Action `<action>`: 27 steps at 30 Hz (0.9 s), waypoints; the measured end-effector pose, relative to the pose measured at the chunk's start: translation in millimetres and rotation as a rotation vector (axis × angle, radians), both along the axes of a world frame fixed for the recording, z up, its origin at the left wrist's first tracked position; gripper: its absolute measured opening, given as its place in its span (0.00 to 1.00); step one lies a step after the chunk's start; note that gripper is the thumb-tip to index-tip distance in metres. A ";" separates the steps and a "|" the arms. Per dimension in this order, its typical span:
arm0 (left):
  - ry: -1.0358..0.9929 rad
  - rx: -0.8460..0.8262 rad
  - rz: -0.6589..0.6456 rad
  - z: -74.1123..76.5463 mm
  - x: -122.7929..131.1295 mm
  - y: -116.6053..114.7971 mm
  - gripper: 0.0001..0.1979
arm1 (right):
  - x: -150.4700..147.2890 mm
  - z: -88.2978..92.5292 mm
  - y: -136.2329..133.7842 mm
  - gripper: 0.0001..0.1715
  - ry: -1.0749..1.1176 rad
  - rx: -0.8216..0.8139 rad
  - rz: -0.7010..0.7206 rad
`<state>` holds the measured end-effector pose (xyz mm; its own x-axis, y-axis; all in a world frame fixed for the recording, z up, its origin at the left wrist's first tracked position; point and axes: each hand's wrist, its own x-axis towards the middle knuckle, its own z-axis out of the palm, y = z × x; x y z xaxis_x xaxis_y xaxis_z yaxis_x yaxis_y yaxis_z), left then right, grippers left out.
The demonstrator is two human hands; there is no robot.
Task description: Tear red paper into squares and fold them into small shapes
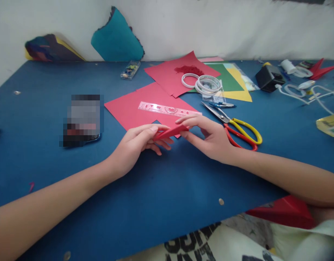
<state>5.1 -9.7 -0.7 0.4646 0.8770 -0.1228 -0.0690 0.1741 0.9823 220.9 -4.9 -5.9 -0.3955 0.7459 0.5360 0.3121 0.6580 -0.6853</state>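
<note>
Between my two hands a small piece of folded red paper (170,132) is held above the blue table. My left hand (141,139) pinches its left end, thumb on top and the other fingers beneath. At the right end, my right hand (207,137) grips the paper between thumb and fingertips. Just behind lie red paper sheets (123,105) with a pink transparent ruler (169,109) on top. Scissors (232,125) with one yellow and one red handle rest beyond my right hand, beside a blue pen-like tool (223,105).
Tape rolls (209,84) and dark red thread (189,69) lie on the red sheets at the back. A phone (83,119) is at left. A black box (269,78), white cable (302,99) and folded red paper shape (323,69) stand at right. The blue table (156,210) ends near my lap.
</note>
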 end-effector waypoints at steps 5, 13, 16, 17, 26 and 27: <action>-0.031 0.030 0.026 0.0 -2.4 -2.1 0.16 | 3.2 1.8 -0.2 0.06 -0.167 0.290 -0.021; -0.037 0.082 -0.032 2.0 0.1 -5.6 0.23 | 7.7 -2.4 0.4 0.09 -0.341 0.603 -0.066; -0.034 0.071 0.001 2.7 1.8 -5.2 0.23 | 6.7 -3.3 1.5 0.08 -0.342 0.651 -0.107; -0.017 0.062 0.028 3.1 2.3 -5.0 0.22 | 6.5 -3.2 1.8 0.07 -0.344 0.675 -0.121; -0.012 0.088 0.011 1.7 4.6 -5.0 0.21 | 8.0 -2.9 3.7 0.06 -0.363 0.862 -0.167; 0.001 0.090 0.019 1.0 5.2 -5.4 0.21 | 8.0 -3.5 3.8 0.06 -0.363 0.864 -0.165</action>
